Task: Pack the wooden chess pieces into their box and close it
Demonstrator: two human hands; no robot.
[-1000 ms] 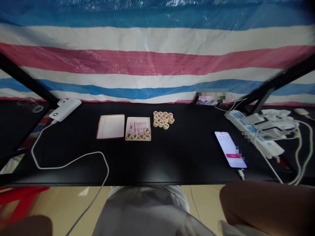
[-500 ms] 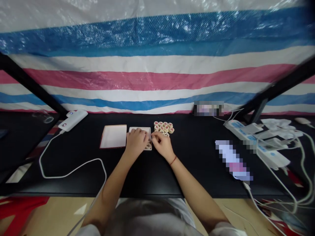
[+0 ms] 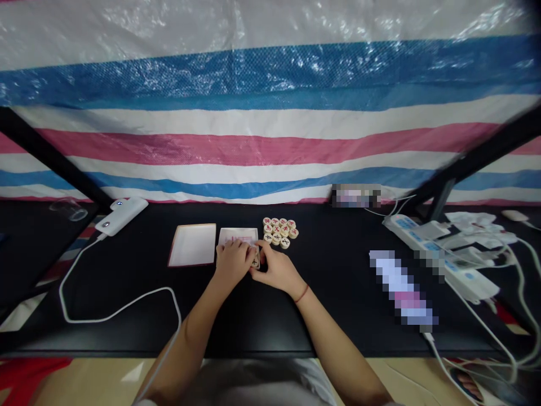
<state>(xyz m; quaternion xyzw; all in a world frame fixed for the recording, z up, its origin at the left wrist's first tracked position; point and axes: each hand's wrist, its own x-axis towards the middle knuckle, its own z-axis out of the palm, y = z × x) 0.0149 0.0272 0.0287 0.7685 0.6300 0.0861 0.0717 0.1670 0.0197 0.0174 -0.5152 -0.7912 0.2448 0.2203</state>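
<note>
A small white box [image 3: 220, 233] lies on the black table, with xiangqi pieces [image 3: 255, 263] and a clear wrap with pink print inside. My left hand [image 3: 232, 260] reaches over it, fingers bent down into the box; the fingertips and whatever they hold are hidden. At the right side of the box, my right hand [image 3: 276, 268] has its thumb at the near corner and its fingers at the far part of that edge, closed around it. Just beyond stand grouped xiangqi pieces [image 3: 276, 230], round and cream, with red or black characters, some stacked.
Left of the box lies its red-edged lid [image 3: 192, 245], white inside up. A white power bank [image 3: 122, 216] trails a cable [image 3: 127, 304] towards my left arm. To the right are a blurred phone-like object [image 3: 403, 287] and a power strip [image 3: 443, 256] with plugs.
My right hand has shifted nearer and lower, from a pinch beside the box to spanning its right edge. More of the grouped pieces now shows. The view has tilted slightly up.
</note>
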